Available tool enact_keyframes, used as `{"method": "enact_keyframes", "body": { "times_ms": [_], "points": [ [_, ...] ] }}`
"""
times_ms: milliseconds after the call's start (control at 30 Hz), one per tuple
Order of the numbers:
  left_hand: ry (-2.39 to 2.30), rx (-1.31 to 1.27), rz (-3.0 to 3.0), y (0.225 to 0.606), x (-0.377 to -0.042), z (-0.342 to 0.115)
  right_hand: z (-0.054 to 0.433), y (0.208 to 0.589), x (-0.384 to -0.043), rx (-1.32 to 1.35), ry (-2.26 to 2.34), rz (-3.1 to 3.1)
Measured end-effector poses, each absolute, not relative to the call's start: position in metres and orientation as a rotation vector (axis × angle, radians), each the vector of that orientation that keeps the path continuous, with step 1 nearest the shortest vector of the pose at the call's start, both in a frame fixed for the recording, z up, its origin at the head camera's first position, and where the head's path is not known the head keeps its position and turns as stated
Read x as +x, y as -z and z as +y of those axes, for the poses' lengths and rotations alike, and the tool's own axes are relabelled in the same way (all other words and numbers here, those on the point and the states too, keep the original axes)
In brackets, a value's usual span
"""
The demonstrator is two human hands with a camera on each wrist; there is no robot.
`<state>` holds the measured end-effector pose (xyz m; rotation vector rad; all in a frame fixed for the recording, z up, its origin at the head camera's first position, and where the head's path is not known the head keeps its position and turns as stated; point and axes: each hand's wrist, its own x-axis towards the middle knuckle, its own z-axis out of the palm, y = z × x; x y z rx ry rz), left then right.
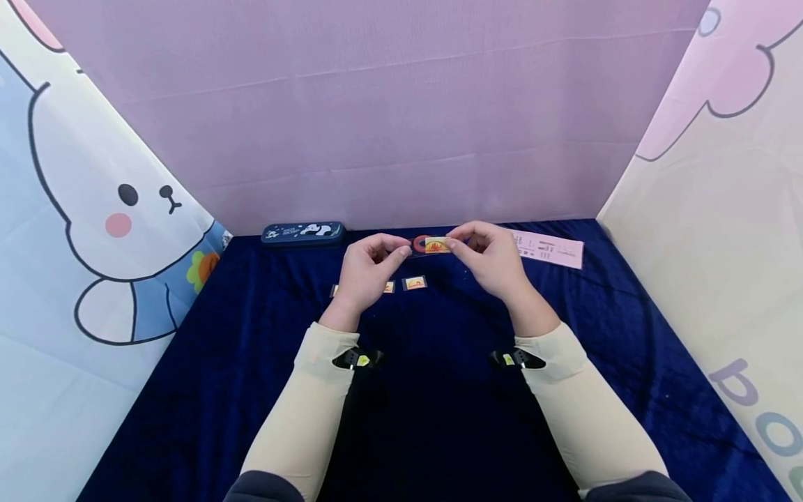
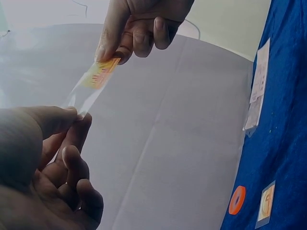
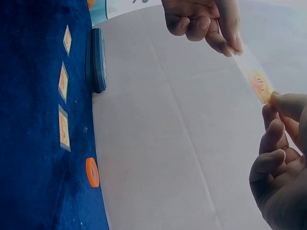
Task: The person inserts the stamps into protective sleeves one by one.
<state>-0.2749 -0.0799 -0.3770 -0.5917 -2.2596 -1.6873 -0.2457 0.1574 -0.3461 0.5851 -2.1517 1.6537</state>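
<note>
Between the two hands is a clear plastic sleeve (image 2: pixel 85 98) holding a small yellow card (image 2: pixel 100 76) with a red drawing. My left hand (image 1: pixel 370 268) pinches the sleeve's bare transparent end between thumb and index finger. At the other end, my right hand (image 1: pixel 492 258) grips the sleeve by the card, thumb and index finger pressed together. Both wrist views show the sleeve stretched straight, raised above the table. Below the hands, three similar cards (image 3: pixel 63 82) in clear sleeves lie in a row; in the head view my left hand partly covers them.
An orange ring (image 3: pixel 88 167) lies by the row of cards. A dark blue pencil case (image 1: pixel 304 234) with a panda print rests at the back left of the blue cloth (image 1: pixel 433 404). At the back right lies a pink printed sheet (image 1: pixel 552 249), near the fabric wall (image 1: pixel 389 139).
</note>
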Motion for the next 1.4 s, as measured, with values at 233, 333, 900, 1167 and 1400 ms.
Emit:
{"method": "enact_keyframes", "body": {
  "times_ms": [233, 333, 900, 1167, 1400],
  "points": [
    [1.708, -0.606, -2.225, 0.3771, -0.2744, -0.0804, 0.1568, 0.3453, -0.2449, 0.592, -1.652, -2.152],
    [1.703, -0.613, -2.229, 0.3771, -0.275, -0.0802, 0.1569, 0.3449, -0.2445, 0.604, -1.648, -2.152],
    [1.728, -0.651, -2.235, 0.3786, -0.274, -0.077, 0.1565, 0.3476, -0.2462, 0.604, -1.604, -2.19],
    [1.719, -0.629, -2.237, 0.3781, -0.2738, -0.0763, 0.1573, 0.3462, -0.2453, 0.604, -1.619, -2.202],
    [1.723, -0.595, -2.238, 0.3757, -0.2724, -0.0743, 0.1587, 0.3456, -0.2442, 0.595, -1.615, -2.236]
  ]
}}
